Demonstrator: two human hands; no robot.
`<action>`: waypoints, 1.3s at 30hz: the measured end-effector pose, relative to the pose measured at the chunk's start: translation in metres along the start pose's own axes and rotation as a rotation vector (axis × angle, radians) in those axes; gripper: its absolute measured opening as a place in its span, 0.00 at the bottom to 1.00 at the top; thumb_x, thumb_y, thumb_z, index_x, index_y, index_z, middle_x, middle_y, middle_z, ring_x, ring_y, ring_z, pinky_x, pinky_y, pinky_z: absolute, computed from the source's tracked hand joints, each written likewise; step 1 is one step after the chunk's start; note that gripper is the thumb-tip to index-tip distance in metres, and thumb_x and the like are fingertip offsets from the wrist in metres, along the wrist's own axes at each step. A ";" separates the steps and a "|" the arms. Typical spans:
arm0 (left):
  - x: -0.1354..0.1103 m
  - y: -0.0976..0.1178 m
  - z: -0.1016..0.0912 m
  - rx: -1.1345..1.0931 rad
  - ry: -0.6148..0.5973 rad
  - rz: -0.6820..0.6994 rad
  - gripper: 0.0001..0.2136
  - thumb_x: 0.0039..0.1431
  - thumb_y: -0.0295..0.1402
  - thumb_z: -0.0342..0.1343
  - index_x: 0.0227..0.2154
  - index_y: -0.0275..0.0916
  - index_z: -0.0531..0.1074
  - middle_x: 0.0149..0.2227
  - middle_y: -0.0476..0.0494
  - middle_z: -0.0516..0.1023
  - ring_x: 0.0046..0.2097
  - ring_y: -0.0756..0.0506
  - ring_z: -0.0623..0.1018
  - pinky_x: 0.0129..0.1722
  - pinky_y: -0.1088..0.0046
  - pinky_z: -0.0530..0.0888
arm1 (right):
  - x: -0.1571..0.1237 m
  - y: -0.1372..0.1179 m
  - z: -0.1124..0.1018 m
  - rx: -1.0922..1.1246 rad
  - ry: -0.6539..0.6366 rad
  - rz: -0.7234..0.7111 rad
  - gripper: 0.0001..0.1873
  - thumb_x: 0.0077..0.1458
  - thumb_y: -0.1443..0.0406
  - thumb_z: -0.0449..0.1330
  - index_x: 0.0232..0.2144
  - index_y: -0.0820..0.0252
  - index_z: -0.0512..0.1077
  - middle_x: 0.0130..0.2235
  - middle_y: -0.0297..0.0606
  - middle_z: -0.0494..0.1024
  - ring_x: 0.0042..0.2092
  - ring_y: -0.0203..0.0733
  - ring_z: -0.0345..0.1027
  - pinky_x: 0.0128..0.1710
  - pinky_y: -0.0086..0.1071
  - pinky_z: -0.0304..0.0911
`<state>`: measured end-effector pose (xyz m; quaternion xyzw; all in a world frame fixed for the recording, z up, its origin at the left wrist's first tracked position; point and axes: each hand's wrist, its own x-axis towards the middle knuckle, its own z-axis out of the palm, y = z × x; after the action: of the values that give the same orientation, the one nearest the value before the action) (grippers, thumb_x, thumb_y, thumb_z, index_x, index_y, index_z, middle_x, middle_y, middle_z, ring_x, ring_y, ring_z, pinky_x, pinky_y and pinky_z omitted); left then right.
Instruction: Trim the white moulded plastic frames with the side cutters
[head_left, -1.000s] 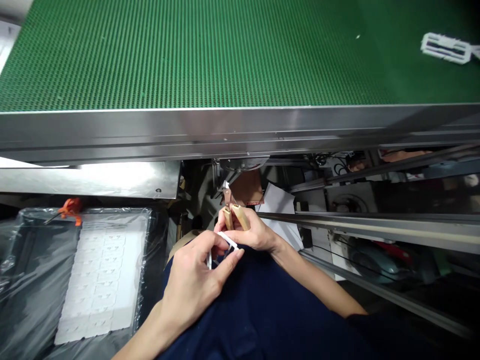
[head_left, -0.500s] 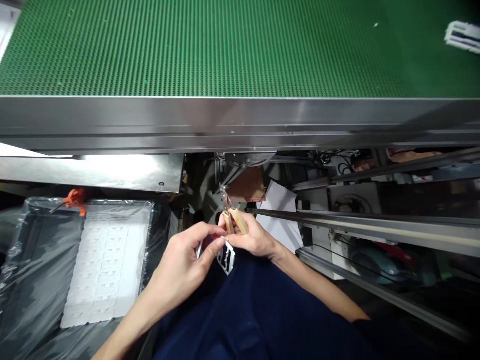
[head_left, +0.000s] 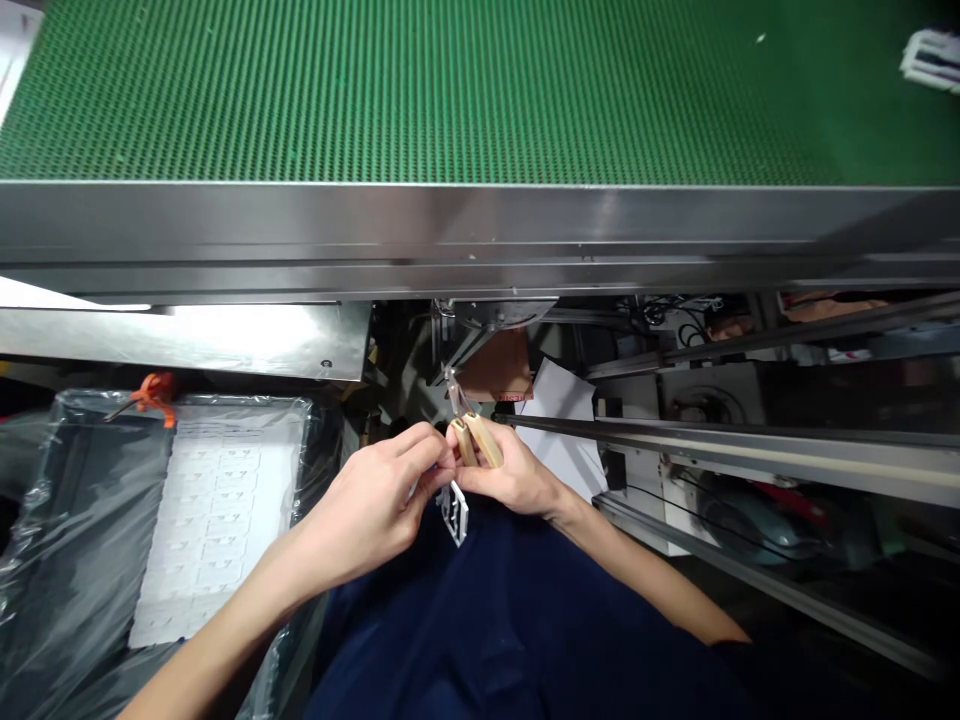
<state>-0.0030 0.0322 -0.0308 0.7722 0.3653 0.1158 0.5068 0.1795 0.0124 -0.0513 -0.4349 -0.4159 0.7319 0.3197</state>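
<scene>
White piece: the slotted white piece (head_left: 463,515) hung just below the middle of the frame, in front of the navy garment (head_left: 487,620).
Its long axis: the visible part ran mostly down the picture, its lower end tipped slightly right; the upper end was hidden among the fingertips.
Direction from the fingers: it lay straight below the place where both hands met, its free end pointing away from the tool.
Left hand: the left hand (head_left: 390,487) came in from the lower left, thumb and forefinger drawn together in a pinch that appeared to have the piece's upper end.
Right hand: the right hand (head_left: 517,475), at centre, was curled around the hand cutters (head_left: 484,440); its thumb reached the piece's upper end, touching or just beside it, which could not be told.
Nearer hand: the left, by its pinch, with the right thumb close by.
Cutter tips: they pointed up the frame, opposite to the hanging piece; their gap was too small to judge.
Plastic-lined tray: the tray (head_left: 97,480) at lower left held rows of white parts (head_left: 206,520).
Green belt: the belt (head_left: 375,90) spanned the top, another slotted part (head_left: 932,60) at upper right.
</scene>
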 end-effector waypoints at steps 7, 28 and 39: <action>-0.001 -0.004 -0.001 -0.098 -0.006 0.021 0.05 0.64 0.29 0.43 0.34 0.40 0.63 0.36 0.49 0.66 0.35 0.51 0.68 0.35 0.74 0.65 | -0.002 0.002 -0.001 0.016 0.010 0.017 0.13 0.44 0.70 0.63 0.32 0.62 0.62 0.28 0.29 0.65 0.30 0.30 0.61 0.31 0.25 0.60; 0.008 -0.011 -0.005 -0.234 -0.041 -0.154 0.09 0.62 0.36 0.46 0.28 0.38 0.64 0.27 0.52 0.66 0.29 0.50 0.64 0.29 0.74 0.62 | -0.031 -0.044 -0.053 -1.208 -0.084 0.011 0.11 0.50 0.65 0.56 0.39 0.58 0.66 0.36 0.36 0.70 0.37 0.38 0.63 0.38 0.32 0.57; 0.011 -0.010 -0.004 -0.230 -0.070 -0.137 0.10 0.62 0.35 0.46 0.27 0.38 0.63 0.27 0.52 0.65 0.29 0.50 0.63 0.29 0.74 0.60 | -0.025 -0.065 -0.058 -1.454 -0.295 0.022 0.16 0.50 0.61 0.57 0.43 0.57 0.68 0.35 0.38 0.70 0.37 0.40 0.64 0.35 0.32 0.55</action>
<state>-0.0013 0.0446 -0.0396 0.6859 0.3835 0.0951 0.6111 0.2493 0.0401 -0.0008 -0.4380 -0.8299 0.3257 -0.1154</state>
